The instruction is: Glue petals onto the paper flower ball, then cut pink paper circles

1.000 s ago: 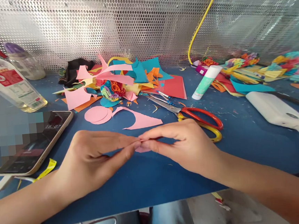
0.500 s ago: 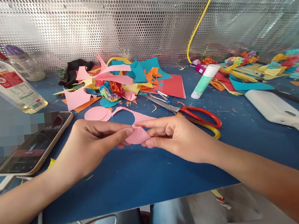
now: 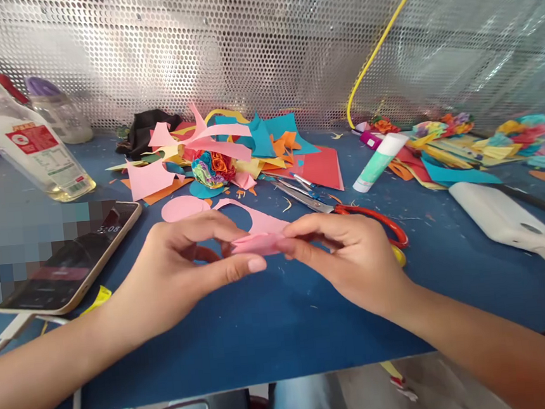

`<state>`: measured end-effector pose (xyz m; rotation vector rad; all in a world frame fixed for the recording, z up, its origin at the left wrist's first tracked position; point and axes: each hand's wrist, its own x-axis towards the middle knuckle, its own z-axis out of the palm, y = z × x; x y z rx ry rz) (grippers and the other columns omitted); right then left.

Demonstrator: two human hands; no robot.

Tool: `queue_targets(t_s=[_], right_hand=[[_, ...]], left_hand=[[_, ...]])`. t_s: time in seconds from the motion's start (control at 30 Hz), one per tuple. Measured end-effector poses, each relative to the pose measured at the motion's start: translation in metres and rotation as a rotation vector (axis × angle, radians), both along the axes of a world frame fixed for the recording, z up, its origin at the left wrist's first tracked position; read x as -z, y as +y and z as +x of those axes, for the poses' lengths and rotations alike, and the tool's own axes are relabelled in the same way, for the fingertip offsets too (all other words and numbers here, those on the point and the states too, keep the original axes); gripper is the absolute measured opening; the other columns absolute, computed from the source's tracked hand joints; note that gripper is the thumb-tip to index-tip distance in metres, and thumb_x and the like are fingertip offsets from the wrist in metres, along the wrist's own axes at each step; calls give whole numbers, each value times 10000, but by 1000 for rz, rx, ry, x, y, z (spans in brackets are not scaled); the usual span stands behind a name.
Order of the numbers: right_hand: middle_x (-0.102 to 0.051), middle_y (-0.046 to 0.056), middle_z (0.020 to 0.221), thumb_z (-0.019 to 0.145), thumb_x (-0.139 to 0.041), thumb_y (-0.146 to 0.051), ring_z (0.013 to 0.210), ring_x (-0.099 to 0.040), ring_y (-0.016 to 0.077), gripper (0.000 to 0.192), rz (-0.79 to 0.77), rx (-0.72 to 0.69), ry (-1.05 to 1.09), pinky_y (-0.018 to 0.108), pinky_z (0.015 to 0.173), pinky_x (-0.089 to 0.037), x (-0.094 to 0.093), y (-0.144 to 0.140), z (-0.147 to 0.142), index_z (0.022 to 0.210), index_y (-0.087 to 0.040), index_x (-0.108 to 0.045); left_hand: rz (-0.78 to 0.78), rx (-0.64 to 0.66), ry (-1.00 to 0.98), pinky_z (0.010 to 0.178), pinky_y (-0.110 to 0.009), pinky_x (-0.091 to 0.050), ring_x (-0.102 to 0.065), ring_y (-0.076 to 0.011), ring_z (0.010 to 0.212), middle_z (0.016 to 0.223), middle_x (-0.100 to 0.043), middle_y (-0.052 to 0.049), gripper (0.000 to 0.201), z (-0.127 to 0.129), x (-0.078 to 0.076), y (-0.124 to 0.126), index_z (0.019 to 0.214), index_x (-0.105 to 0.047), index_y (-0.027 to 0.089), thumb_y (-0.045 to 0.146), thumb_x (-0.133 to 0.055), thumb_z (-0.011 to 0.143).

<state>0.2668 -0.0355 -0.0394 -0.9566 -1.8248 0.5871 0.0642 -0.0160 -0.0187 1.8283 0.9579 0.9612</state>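
Pinching the small pink paper piece [image 3: 257, 244] between them, left hand [image 3: 183, 269] and right hand [image 3: 354, 261] had flattened it since before — bare blue table [image 3: 274, 331] lay open nearer the edge.

Bright daylight, glare on perforated metal backdrop [image 3: 259, 46], wide-angle edge distortion, pixelated patch left

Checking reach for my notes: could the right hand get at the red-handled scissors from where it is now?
Probably yes. The scissors lie flat on the blue table just behind the right hand, nothing between; but it pinches the pink paper piece together with the left hand.
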Motion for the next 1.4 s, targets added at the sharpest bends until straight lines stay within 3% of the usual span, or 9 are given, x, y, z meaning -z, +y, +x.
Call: queue_targets(t_s=[0.1,0.33,0.5,0.7,0.83,0.97,1.07,1.27,1.4], right_hand=[[-726,-63,824,794,-658,-196,685,-671,83,81,-158,-91,88,144,610,-532,0,1,0,831,-260,-693],[-734,-8,795,747,-705,-278,683,-687,133,155,-420,-139,181,200,616,-571,4,0,-5,891,-223,-718],[-707,-22,637,763,-686,-243,557,-667,120,65,-370,-137,197,196,547,-575,5,-2,-5,799,-212,-730],[-737,-15,764,773,-673,-214,659,-695,142,82,-244,-117,114,205,603,-578,0,-4,-5,825,-230,-734],[-734,-15,916,740,-706,-206,774,-697,145,236,-371,-184,173,213,704,-579,1,-4,-4,973,-244,-714],[-734,-12,772,749,-694,-219,651,-685,125,214,-435,-163,209,208,618,-578,4,-1,-3,961,-224,-718],[-734,9,858,763,-677,-188,725,-693,134,197,-294,-140,166,207,636,-579,5,-1,-4,956,-212,-712],[-717,38,942,753,-673,-73,874,-672,141,186,323,-149,21,249,799,-561,2,-5,-2,870,-215,-695],[-710,56,908,785,-643,-99,823,-673,136,118,510,-178,-127,267,743,-561,-4,-9,1,811,-212,-664]], left_hand=[[73,3,27,500,-161,-465,-576,-102,594,659,-683,25,45,-1,2,-1,727,-740,258,289,-719,703],[-79,26,-60,546,-165,-546,-651,-108,565,711,-744,23,85,1,9,-3,778,-756,267,249,-724,701],[-33,-6,-41,509,-126,-523,-630,-75,537,682,-737,57,88,6,5,-8,773,-749,249,198,-688,735],[64,19,17,534,-212,-570,-668,-137,592,735,-743,43,117,3,4,-10,809,-746,328,256,-682,743],[102,-95,2,481,-191,-543,-652,-126,542,666,-728,58,89,3,4,-9,755,-747,330,263,-712,708],[26,-45,11,561,-161,-555,-675,-118,621,743,-740,64,148,4,3,-9,822,-742,301,233,-733,691],[115,-27,73,569,-144,-545,-680,-115,653,766,-740,56,164,3,3,-10,828,-739,290,186,-711,703],[440,74,117,626,-162,-553,-683,-118,690,799,-733,50,319,-3,2,-17,875,-723,331,62,-651,719],[446,110,153,703,-183,-562,-691,-146,769,852,-735,23,288,-8,-2,-23,849,-737,341,97,-633,738]])
